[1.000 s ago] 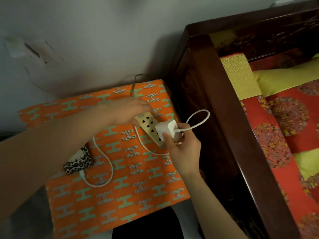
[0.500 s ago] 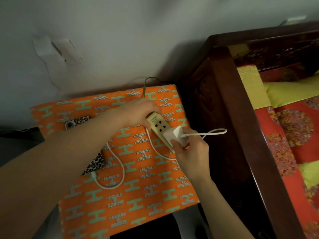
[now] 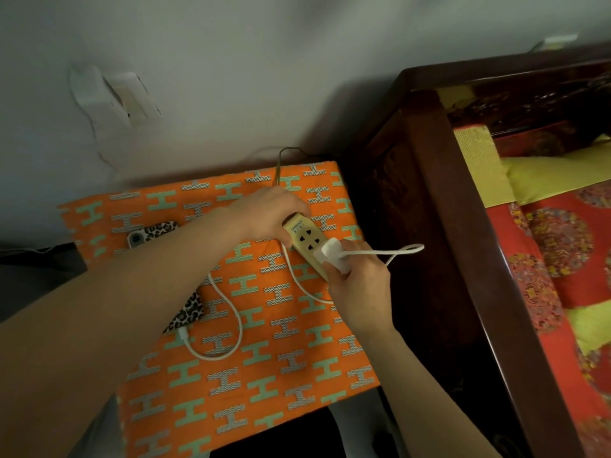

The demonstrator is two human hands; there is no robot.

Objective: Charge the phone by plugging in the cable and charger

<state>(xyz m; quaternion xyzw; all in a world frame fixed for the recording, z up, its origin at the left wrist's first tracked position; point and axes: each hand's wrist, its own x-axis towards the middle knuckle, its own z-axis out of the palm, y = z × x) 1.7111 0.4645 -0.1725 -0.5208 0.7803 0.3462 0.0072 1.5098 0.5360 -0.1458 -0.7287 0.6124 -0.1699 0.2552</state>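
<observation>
At the left of the orange patterned cloth [image 3: 251,375] lies the phone [image 3: 155,233] in its leopard-print case, mostly hidden under the person's left forearm, which crosses over it; only its camera end and its lower corner show. The white cable [image 3: 231,312] is plugged in at that lower corner, loops across the cloth and runs up toward the power strip, so the phone end of the job looks done. The left hand [image 3: 264,216] reaches in from the lower left with the arm stretched long and the wrist low, its fingers curled down and closed on the far end of the beige power strip [image 3: 305,241], most likely to pin it so it cannot slide or tip when the plug is pushed. Further right, the right hand [image 3: 360,285] comes up from below, wrist bent slightly, thumb and fingers pinched shut around the white charger [image 3: 332,254], which sits against the near end of the strip (whether its prongs are fully seated cannot be told). The cable's slack loop hangs off past the cloth edge toward the dark wooden bed frame [image 3: 439,226].
</observation>
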